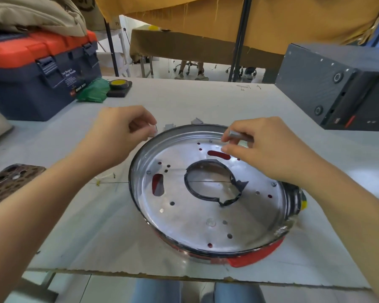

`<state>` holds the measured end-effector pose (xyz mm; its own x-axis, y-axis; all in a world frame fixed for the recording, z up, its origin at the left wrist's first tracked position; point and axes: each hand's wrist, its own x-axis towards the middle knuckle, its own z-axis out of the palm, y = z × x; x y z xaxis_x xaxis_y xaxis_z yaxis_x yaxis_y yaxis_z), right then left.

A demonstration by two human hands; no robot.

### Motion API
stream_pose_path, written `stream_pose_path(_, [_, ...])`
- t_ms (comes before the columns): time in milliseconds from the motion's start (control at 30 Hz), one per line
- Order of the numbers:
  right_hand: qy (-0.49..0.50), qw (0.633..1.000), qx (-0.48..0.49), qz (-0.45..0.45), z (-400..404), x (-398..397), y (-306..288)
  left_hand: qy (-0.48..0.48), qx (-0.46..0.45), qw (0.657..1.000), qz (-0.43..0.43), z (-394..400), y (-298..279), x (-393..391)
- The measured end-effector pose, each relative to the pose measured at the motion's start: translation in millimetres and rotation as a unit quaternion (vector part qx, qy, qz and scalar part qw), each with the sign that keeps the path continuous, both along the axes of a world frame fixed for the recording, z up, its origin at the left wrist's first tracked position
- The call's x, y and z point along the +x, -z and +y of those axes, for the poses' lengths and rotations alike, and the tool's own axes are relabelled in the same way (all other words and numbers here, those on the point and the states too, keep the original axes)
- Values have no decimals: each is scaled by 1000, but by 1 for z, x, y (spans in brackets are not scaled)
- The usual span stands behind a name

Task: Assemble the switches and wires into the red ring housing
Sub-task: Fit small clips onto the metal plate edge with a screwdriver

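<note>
red ring housing (253, 258) below both hands (120, 132), fingers over far rim

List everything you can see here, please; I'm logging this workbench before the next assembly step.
round metal pan: one, silver with holes and a central opening, table centre
red housing: one, red, showing under the pan's near edge
small grey parts: two, grey, on the table behind the pan
toolbox: one, navy with orange lid, far left
green bag: one, green, beside the toolbox
black base with yellow disc: one, right of the bag
computer case: one, dark grey, far right
phone: one, spotted case, left edge
left hand: pinches a small grey part
right hand: holds a small grey cylinder
</note>
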<state>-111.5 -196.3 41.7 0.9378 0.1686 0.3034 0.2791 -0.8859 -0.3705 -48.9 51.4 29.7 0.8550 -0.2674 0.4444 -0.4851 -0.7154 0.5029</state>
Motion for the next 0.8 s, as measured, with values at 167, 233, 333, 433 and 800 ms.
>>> stream_pose_path(167, [-77,984,158,35,16,3,-2,130,-157,959,198,-26,-11,-15])
stream_pose_path(233, [-84,979,184,33,21,5,-1,158,-166,946,230,-37,-7,-17])
stream_pose_path(333, [-80,972,217,28,23,8,2,161,-231,917,282,-46,-3,-16])
stream_pose_path(433, [-71,967,244,32,24,11,6,173,-313,871,338,-49,-2,-16])
stream_pose_path(800, [-94,970,223,15,31,16,9,174,-362,836,373,-42,-4,-15])
